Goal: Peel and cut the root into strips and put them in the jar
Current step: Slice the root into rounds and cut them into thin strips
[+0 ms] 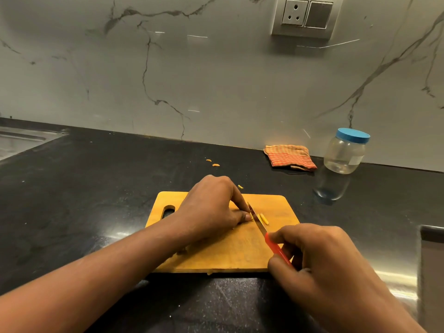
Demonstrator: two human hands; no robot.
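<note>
Near jar (343,155) and cloth (290,156), left fingers (237,199) pinch root (251,216), right fingers (296,233) grip knife (260,224).

Both curled: left grip (211,205), right grip (319,260)

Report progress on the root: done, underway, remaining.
Done: peel scraps lie on the counter, and a yellow strip is cut on the cutting board. Underway: the left hand holds the root piece while the right hand slices with the red-handled knife. Left: the jar looks empty, blue lid on; no strips inside.
</note>
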